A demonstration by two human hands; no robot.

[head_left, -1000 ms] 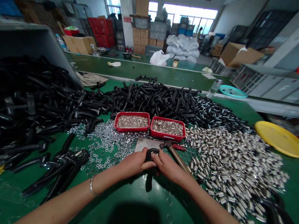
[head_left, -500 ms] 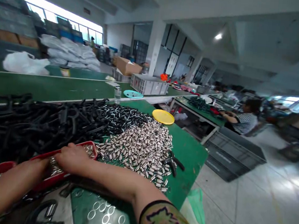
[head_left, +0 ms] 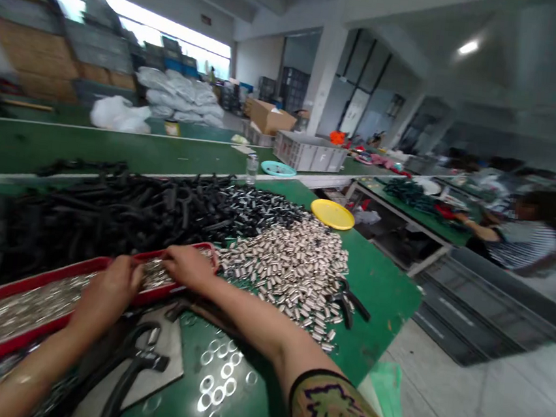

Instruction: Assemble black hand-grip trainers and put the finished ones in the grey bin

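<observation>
Both my hands reach into two red trays of small shiny metal parts. My left hand (head_left: pixel 107 290) rests over the near end of the left tray (head_left: pixel 29 281), fingers curled down onto the parts. My right hand (head_left: pixel 188 265) lies on the right tray (head_left: pixel 208 249), fingers bent into the parts. What either hand pinches is hidden. Just below my hands, a black handle part (head_left: pixel 135 360) lies on a grey metal plate (head_left: pixel 168 354). Loose washers (head_left: pixel 214 386) sit on the green table beside my right forearm.
A big pile of black handles (head_left: pixel 86 210) lies behind the trays and a heap of silver cylinders (head_left: pixel 297 263) to their right, with a yellow plate (head_left: pixel 332 214) beyond. The table edge drops off at right. A person in a striped shirt (head_left: pixel 525 239) works at another bench.
My hands let go of the black part and moved up into the red trays. My view swung sharply right, then back a little to the left.
</observation>
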